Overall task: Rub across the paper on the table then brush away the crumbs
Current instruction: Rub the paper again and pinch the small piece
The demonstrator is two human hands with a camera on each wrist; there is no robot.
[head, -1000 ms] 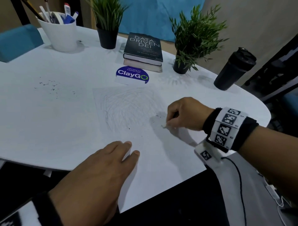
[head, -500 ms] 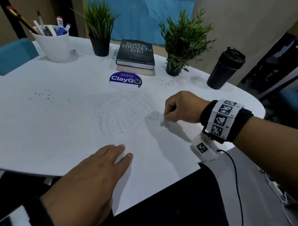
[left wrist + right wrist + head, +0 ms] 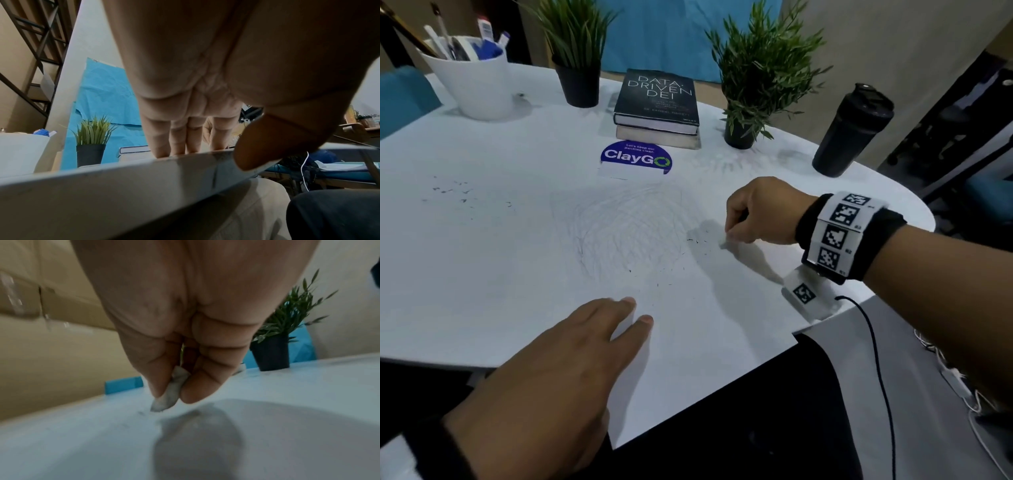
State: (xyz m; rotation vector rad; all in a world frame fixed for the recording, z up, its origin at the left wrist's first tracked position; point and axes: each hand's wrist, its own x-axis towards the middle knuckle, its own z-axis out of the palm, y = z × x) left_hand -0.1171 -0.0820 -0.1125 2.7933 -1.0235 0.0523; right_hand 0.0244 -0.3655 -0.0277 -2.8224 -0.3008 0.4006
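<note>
A white sheet of paper (image 3: 688, 308) with faint pencil scribbles lies on the white table (image 3: 482, 240), its near corner hanging over the edge. My right hand (image 3: 753, 216) pinches a small greyish-white eraser (image 3: 168, 395) between thumb and fingers, with the tip down on the paper's right part. Dark crumbs (image 3: 693, 241) lie just left of the eraser, and more are scattered lower on the sheet. My left hand (image 3: 571, 359) lies flat on the paper's near left edge, fingers straight. In the left wrist view those fingers (image 3: 176, 142) press on the table's rim.
Another patch of crumbs (image 3: 453, 192) dots the table at far left. At the back stand a white pen holder (image 3: 472, 82), two potted plants (image 3: 578, 65) (image 3: 753, 89), stacked books (image 3: 659, 106), a ClayGo sign (image 3: 635, 159) and a black tumbler (image 3: 852, 130).
My right hand with the eraser has stayed at the same spot on the paper, shifting only slightly. The head view has tilted a little. My left hand stays flat.
</note>
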